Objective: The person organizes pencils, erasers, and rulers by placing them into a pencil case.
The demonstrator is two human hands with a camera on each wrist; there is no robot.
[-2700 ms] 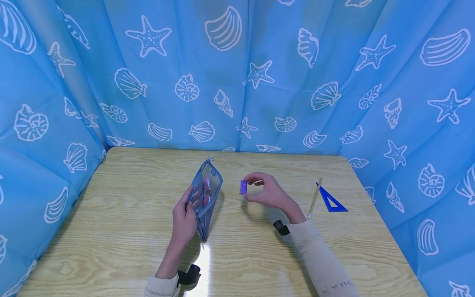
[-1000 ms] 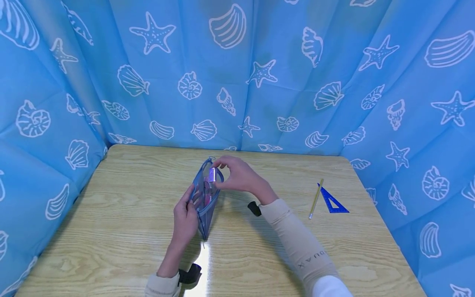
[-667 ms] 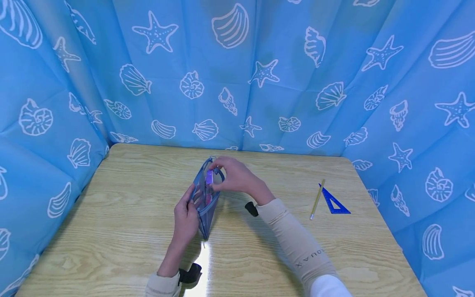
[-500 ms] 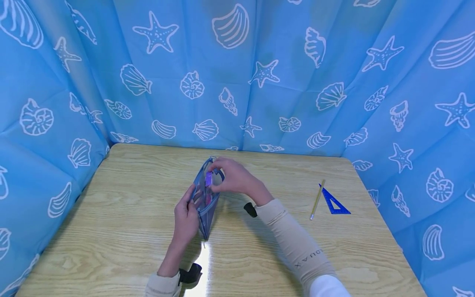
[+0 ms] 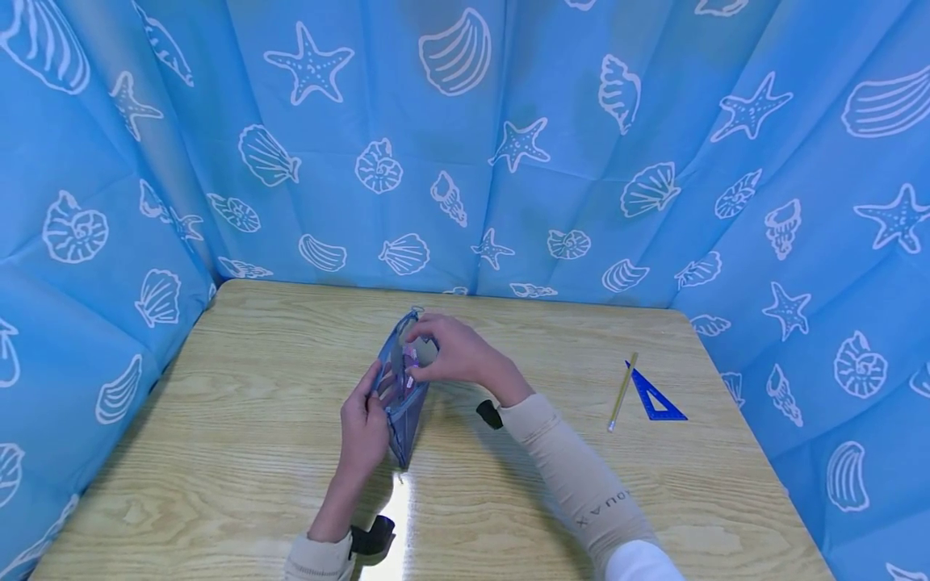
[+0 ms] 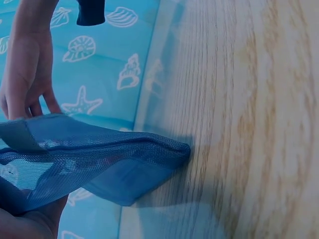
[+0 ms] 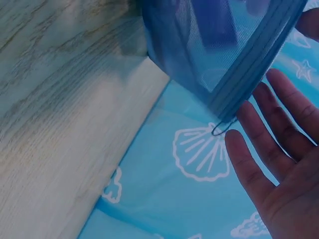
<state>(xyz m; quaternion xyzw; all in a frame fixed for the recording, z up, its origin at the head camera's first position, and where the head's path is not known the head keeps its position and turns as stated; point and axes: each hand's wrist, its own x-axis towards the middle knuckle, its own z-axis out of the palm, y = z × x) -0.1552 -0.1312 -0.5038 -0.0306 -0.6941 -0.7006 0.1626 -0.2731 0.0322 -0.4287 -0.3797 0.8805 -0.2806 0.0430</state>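
My left hand [image 5: 365, 424] grips the side of a blue-grey mesh zip pouch [image 5: 407, 432], held upright with its mouth spread. Over that mouth is my right hand [image 5: 461, 353], fingers and thumb apart and partly inside the rim. In the right wrist view the right hand [image 7: 286, 164] has loosely extended fingers beside the zip edge, with nothing visible between them. Through the mesh shows a dark purple block [image 7: 214, 22], low in the pouch. Pink and purple items [image 5: 410, 359] lie inside; their kind is unclear.
On the right of the wooden table [image 5: 240, 403] lie a yellow pencil [image 5: 622, 395] and a blue set square [image 5: 656, 401], the pencil's tip near the square's corner. A blue seashell-print curtain [image 5: 465, 145] surrounds the table's back and sides.
The right hand carried a small purple block leftward from beside the pouch into its mouth, then let it go inside. The left hand and pouch stayed nearly still.
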